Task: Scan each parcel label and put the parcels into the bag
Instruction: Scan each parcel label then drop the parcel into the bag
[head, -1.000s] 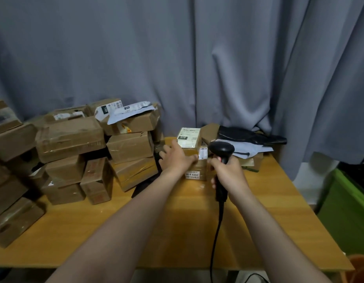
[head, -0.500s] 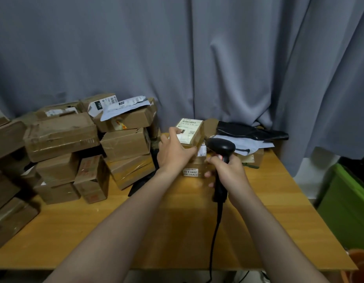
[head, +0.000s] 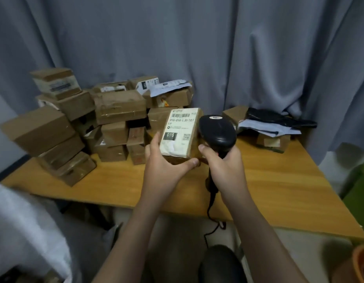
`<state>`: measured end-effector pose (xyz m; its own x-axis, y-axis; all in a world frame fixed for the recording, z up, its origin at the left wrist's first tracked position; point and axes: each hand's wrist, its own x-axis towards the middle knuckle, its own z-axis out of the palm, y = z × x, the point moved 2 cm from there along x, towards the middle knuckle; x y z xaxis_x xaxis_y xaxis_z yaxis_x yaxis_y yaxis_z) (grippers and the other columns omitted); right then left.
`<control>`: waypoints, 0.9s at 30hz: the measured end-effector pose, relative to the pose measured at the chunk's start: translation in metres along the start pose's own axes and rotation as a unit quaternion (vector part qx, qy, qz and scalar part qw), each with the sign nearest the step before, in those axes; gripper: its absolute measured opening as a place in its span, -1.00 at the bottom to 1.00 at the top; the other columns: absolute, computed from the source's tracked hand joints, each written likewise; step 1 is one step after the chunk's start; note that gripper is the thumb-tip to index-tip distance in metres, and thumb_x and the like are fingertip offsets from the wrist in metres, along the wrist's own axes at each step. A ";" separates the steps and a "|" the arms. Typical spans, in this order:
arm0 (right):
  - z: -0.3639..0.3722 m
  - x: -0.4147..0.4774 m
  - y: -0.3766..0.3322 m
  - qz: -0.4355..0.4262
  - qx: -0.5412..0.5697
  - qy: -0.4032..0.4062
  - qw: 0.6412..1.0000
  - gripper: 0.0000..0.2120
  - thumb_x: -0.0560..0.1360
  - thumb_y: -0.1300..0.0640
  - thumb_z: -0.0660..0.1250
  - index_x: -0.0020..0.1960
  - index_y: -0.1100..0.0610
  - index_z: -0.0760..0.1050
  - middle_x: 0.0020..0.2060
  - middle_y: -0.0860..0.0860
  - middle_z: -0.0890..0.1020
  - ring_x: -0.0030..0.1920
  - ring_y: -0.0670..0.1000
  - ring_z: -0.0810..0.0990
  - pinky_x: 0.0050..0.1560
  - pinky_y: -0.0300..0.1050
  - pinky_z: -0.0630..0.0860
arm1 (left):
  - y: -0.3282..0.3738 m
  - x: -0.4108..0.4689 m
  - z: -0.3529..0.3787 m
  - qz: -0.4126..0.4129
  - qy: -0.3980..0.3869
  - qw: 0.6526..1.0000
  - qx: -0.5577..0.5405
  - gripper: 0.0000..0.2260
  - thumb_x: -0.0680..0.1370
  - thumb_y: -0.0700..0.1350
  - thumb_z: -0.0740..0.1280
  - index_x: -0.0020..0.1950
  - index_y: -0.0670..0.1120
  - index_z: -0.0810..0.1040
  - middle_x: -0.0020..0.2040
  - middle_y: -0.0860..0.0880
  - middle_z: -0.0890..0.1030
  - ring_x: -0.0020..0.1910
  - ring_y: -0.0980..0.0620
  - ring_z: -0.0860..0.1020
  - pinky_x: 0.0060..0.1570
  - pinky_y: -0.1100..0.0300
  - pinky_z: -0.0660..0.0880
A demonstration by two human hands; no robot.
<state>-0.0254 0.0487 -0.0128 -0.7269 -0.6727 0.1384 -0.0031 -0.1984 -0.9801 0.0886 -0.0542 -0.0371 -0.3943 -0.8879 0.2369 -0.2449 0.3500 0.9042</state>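
The parcel (head: 181, 139) is gripped by the left hand (head: 162, 167), long axis upright, label (head: 179, 127) turned toward the wearer. Just beside it, the scanner (head: 216, 129) is clasped in the right hand (head: 225, 166), head uppermost.

You have a single view, from the wide-angle camera on your head. It looks forward and down across the light wooden table (head: 279, 190) to the grey pleated curtain (head: 197, 48) behind. It sits close: your left hand (head: 163, 167) and right hand (head: 225, 166) fill mid-frame, and the table's near edge slants down to your right.
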 end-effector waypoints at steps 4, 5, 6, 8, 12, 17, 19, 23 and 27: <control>0.020 -0.027 0.003 -0.007 0.001 -0.021 1.000 -0.73 0.58 0.29 0.45 0.10 -0.06 0.54 -0.06 -0.23 0.66 -0.16 -0.45 0.62 -0.23 -0.53 0.47 | -0.016 -0.024 -0.037 -0.019 -0.031 0.998 -0.057 -0.27 0.29 0.19 0.62 0.37 0.10 0.40 0.32 0.05 0.48 0.15 0.18 0.58 0.07 0.37 0.56; 0.025 -0.033 0.005 -0.006 0.001 -0.025 1.000 -0.74 0.58 0.28 0.44 0.11 -0.05 0.54 -0.06 -0.22 0.66 -0.16 -0.43 0.63 -0.23 -0.52 0.48 | -0.022 -0.028 -0.046 -0.030 -0.034 0.996 -0.080 -0.36 0.33 0.18 0.59 0.31 0.06 0.43 0.28 0.01 0.55 0.15 0.10 0.63 0.10 0.19 0.63; 0.028 -0.038 0.006 -0.006 0.004 -0.028 1.000 -0.75 0.59 0.28 0.44 0.08 -0.06 0.54 -0.09 -0.23 0.66 -0.18 -0.43 0.63 -0.25 -0.51 0.48 | -0.027 -0.032 -0.053 -0.041 -0.039 0.994 -0.096 -0.47 0.41 0.10 0.58 0.26 0.03 0.44 0.25 -0.01 0.58 0.15 0.04 0.65 0.10 0.05 0.66; 0.035 -0.048 0.010 0.005 0.005 -0.028 1.000 -0.78 0.60 0.27 0.44 0.04 -0.05 0.56 -0.14 -0.24 0.66 -0.22 -0.41 0.64 -0.28 -0.50 0.48 | -0.034 -0.040 -0.067 -0.059 -0.060 0.989 -0.118 -0.63 0.53 -0.10 0.54 0.20 -0.04 0.42 0.25 -0.07 0.61 0.11 0.03 0.69 0.05 0.00 0.68; 0.046 -0.064 0.017 0.037 -0.014 -0.032 0.999 -0.78 0.60 0.19 0.46 0.24 0.09 0.59 -0.04 -0.15 0.70 -0.18 -0.35 0.67 -0.27 -0.46 0.52 | -0.043 -0.059 -0.083 -0.074 -0.102 0.985 -0.122 -0.57 0.53 -0.26 0.50 0.23 -0.05 0.32 0.13 -0.12 0.67 -0.06 0.06 0.73 -0.17 0.24 0.62; 0.044 -0.079 0.021 0.004 -0.082 -0.067 0.994 -0.92 0.62 0.11 0.44 0.09 -0.04 0.61 -0.17 -0.18 0.65 -0.25 -0.39 0.61 -0.29 -0.49 0.45 | -0.060 -0.069 -0.090 -0.120 -0.041 0.987 -0.095 -0.50 0.47 -0.29 0.55 0.24 -0.14 0.33 0.04 -0.01 0.60 -0.20 0.25 0.67 -0.26 0.37 0.53; 0.040 -0.083 0.022 -0.012 -0.133 -0.085 0.987 -0.97 0.62 0.06 0.43 0.02 -0.07 0.61 -0.20 -0.16 0.69 -0.19 -0.31 0.64 -0.21 -0.46 0.48 | -0.074 -0.069 -0.095 -0.156 -0.014 0.985 -0.076 -0.49 0.46 -0.19 0.59 0.24 -0.11 0.36 -0.02 0.11 0.53 -0.17 0.27 0.60 -0.21 0.35 0.47; 0.040 -0.092 0.021 0.075 -0.165 -0.166 0.969 -0.79 0.63 0.07 0.42 -0.11 0.18 0.62 -0.40 0.04 0.64 -0.39 0.02 0.63 -0.31 -0.16 0.60 | -0.103 -0.066 -0.103 -0.182 0.045 0.981 -0.041 -0.45 0.44 -0.09 0.61 0.24 -0.04 0.34 0.00 0.15 0.52 -0.04 0.21 0.55 -0.13 0.22 0.49; 0.050 -0.101 0.022 0.129 -0.209 -0.217 0.945 -0.70 0.61 0.06 0.44 -0.24 0.20 0.59 -0.45 0.10 0.58 -0.46 0.04 0.56 -0.41 -0.11 0.54 | -0.121 -0.062 -0.101 -0.211 0.061 0.973 -0.073 -0.35 0.38 -0.07 0.65 0.25 0.01 0.27 0.19 -0.06 0.62 0.10 -0.02 0.65 0.14 -0.02 0.62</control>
<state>0.0823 0.0773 -0.0410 -0.3916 -0.9068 -0.1562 -0.2010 0.2500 -0.9471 0.2324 -0.0713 -0.1253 -0.1765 -0.9750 -0.1349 -0.2299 -0.0924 0.9688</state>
